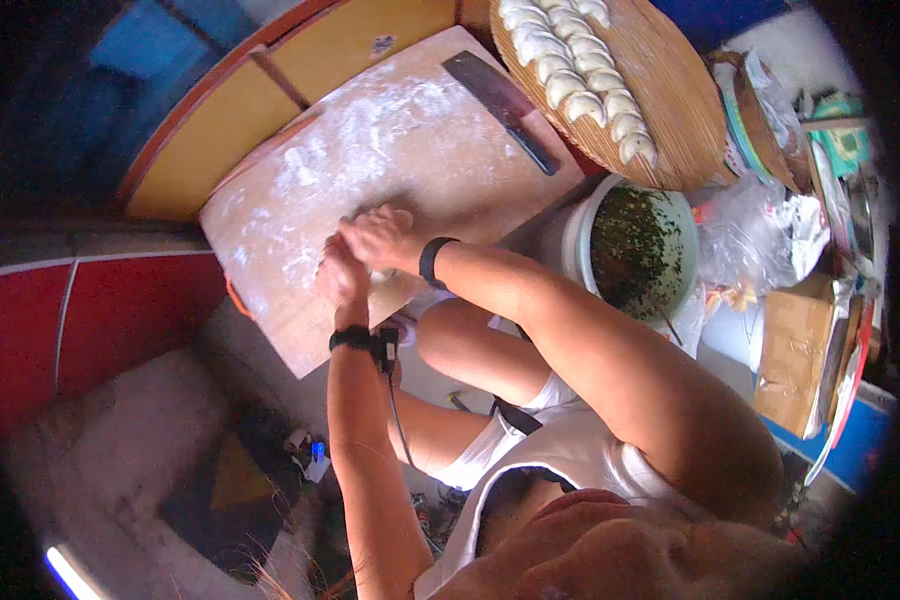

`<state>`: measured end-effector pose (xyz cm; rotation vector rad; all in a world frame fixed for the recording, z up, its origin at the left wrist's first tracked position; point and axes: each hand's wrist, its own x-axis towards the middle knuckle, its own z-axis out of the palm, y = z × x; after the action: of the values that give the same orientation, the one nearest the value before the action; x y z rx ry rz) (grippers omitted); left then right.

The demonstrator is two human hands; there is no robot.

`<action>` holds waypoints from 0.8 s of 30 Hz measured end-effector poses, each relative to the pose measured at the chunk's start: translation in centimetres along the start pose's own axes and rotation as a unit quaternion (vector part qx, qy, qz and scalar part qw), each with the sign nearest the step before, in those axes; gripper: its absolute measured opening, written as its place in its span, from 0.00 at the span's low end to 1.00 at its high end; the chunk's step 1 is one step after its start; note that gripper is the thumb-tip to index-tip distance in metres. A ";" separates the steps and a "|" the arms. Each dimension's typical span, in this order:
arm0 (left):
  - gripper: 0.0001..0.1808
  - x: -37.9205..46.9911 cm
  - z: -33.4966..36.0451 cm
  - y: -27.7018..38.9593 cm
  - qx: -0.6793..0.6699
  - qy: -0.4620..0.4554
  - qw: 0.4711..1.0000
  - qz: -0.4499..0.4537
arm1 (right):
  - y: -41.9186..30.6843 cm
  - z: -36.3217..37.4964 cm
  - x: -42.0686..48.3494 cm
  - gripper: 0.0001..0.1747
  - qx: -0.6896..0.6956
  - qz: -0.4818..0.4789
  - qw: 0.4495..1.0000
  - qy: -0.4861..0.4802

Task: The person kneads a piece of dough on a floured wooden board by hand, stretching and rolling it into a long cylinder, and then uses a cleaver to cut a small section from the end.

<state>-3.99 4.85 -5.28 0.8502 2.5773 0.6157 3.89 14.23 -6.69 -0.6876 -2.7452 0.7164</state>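
On a wooden board (450,180) dusted with flour, both hands press together on pale dough (381,276), most of which they cover. My left hand (343,271) lies at the dough's near left side. Against it, my right hand (379,236) rests a little farther up, with a bit of dough showing at its far edge. How the fingers lie on the dough cannot be told clearly. A wide-bladed knife (501,112) lies along the board's right side. Beyond it, rows of folded dumplings (589,64) sit on a round slatted tray (664,82).
A white tub of chopped green filling (637,247) stands right of the board, close to my right forearm. Plastic bags (750,232) and a cardboard box (793,352) lie farther right. A yellow panel with a red edge (210,131) borders the board's far left.
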 end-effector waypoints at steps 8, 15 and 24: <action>0.20 -5.5 -0.3 -1.3 0.007 0.086 0.990 0.113 | -0.9 -2.3 -3.2 0.11 0.087 -0.055 0.995 -0.012; 0.16 -4.7 0.7 -2.0 0.023 0.120 0.974 0.190 | 0.0 -2.3 -2.0 0.14 -0.056 -0.136 0.989 0.014; 0.28 1.8 -3.3 3.1 0.053 -0.085 0.993 -0.054 | 0.8 -3.2 4.4 0.25 -0.079 0.041 0.987 -0.136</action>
<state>-5.37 7.26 -1.27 0.7547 2.4984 0.3612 1.42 18.25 -3.94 -0.7935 -3.0660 0.6571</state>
